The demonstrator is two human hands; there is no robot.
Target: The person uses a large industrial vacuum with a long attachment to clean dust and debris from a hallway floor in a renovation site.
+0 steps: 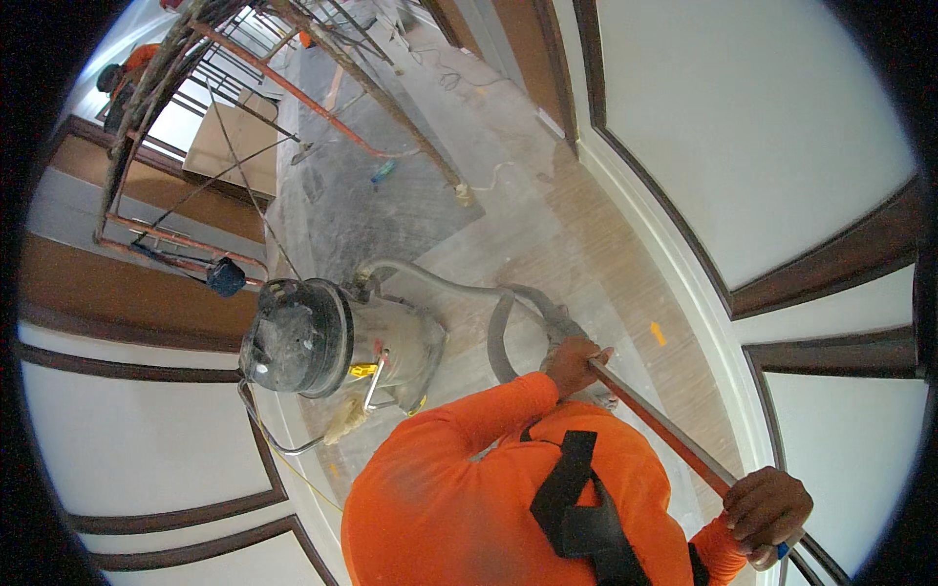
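Note:
My left hand (pixel 575 366) is closed around the upper left part of a long metal pole (pixel 667 432), beside the end of a grey corrugated vacuum hose (pixel 469 287). Further down to the right, my right hand (pixel 769 505) grips the same pole, with a small blue thing at its lower edge. The hose loops on the floor and runs to a dusty canister vacuum cleaner (pixel 344 340) on the left. Whether the hose joins the pole is hidden at my left hand.
Rusty tube scaffolding (pixel 293 88) stands ahead on a dusty grey floor covering (pixel 381 212). Panelled walls (pixel 747 132) flank the passage. A dark pouch (pixel 226 277) hangs from the scaffold. A cord (pixel 297 469) trails behind the vacuum. Another person (pixel 128 80) is at upper left.

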